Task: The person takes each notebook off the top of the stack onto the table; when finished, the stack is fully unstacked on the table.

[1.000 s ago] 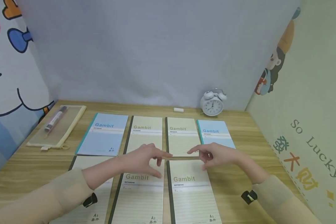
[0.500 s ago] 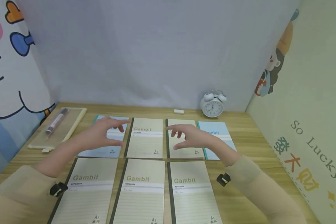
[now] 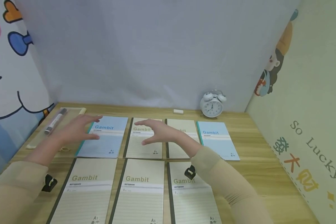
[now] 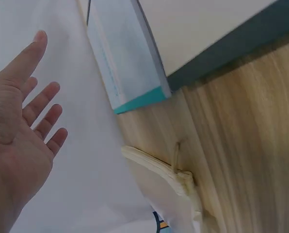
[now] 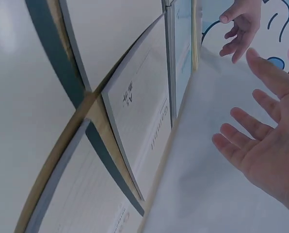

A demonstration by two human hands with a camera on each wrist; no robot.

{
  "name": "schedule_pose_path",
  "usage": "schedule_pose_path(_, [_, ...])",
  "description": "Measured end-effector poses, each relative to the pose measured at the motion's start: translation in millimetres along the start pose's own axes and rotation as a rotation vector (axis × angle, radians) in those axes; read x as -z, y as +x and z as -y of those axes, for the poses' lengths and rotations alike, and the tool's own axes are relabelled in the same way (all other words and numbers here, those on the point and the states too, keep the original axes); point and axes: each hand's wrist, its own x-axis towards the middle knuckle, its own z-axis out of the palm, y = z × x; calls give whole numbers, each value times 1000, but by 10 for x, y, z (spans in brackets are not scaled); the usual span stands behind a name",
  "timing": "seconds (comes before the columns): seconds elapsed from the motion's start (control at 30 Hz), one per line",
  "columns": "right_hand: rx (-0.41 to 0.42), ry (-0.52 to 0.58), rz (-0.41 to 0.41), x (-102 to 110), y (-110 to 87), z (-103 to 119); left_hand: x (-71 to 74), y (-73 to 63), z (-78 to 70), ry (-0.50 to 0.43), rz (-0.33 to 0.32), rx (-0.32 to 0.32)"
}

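Observation:
My left hand hovers between the zippered pouch and the back-left blue notebook, its fingers apart and holding nothing. In the left wrist view that hand has its fingers spread, off to the side of the blue notebook. My right hand is over the cream notebook second from left in the back row, thumb and fingers parted around air. The right wrist view shows the right hand with loose, extended fingers above that cream notebook.
Another cream notebook and a blue one continue the back row. Three cream notebooks, among them the middle one, form the front row. Behind stand a white alarm clock and an eraser. A marker lies in the pouch.
Both hands have moved left from above the middle notebooks, the left one toward the pouch, the right one off the third back notebook. The notebooks have stayed in place.

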Motion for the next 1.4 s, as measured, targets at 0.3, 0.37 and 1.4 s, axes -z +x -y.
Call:
schedule_pose_path(0.3, [25, 44, 14, -295, 402, 4, -118, -29, 441, -98, 17, 146])
schedule_pose_path(0.37, [6, 69, 24, -373, 471, 4, -136, -38, 479, -124, 35, 170])
schedule_pose_path(1.4, [-246, 144, -25, -760, 842, 43, -436, 67, 572, -201, 109, 263])
